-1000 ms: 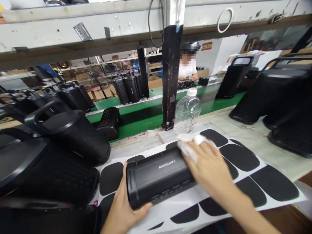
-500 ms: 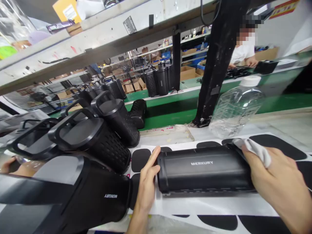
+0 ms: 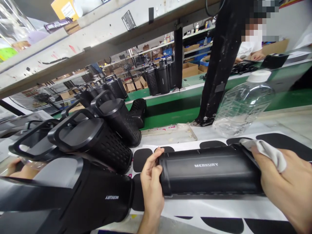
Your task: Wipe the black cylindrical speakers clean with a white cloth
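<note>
A black oval housing marked MERKURY (image 3: 206,177) lies on its side in front of me, resting on white sheets with black rounded patches. My left hand (image 3: 153,182) is at its left end, fingers curled against the end and thumb bent near the rim. In my right hand (image 3: 284,182) is a grey cloth (image 3: 270,152), pinched and pressed against the right end of the housing. That end is largely hidden behind the hand and cloth.
Several similar black housings with handles (image 3: 92,139) stand close on the left, one marked MERKURY (image 3: 104,191). A clear plastic bottle (image 3: 246,104) stands behind my right hand. A black post (image 3: 216,65) and a shelf beam (image 3: 102,35) border the green belt (image 3: 170,112). Another person works beyond.
My left hand's fingers have curled in against the housing's end. The housing, both hands and the cloth appear slightly farther right, as the view has also shifted.
</note>
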`<state>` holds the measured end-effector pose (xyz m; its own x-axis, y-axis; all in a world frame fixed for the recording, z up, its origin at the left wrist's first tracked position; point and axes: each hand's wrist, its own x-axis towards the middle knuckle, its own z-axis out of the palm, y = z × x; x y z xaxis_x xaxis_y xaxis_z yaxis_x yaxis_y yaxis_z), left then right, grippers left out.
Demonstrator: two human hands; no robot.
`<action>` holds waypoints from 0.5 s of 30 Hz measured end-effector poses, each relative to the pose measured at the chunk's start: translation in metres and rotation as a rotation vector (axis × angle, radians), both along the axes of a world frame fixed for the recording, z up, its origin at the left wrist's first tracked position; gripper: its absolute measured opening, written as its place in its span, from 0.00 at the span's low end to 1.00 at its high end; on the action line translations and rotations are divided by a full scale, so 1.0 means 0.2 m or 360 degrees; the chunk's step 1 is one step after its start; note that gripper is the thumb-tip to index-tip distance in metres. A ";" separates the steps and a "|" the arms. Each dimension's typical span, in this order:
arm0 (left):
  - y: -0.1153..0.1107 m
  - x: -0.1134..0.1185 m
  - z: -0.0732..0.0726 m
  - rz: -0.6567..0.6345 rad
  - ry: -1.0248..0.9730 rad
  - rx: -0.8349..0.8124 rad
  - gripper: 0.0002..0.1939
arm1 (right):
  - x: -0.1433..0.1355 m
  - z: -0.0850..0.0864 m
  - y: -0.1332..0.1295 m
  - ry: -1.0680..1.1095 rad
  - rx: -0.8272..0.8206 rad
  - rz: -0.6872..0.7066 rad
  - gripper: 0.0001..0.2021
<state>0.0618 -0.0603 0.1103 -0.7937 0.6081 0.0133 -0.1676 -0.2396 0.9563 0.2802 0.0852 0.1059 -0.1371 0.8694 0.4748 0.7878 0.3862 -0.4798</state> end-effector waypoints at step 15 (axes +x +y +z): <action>0.00 -0.04 0.02 -0.0094 0.0004 0.0032 0.25 | -0.03 0.14 -0.05 0.0674 -0.0430 -0.0127 0.16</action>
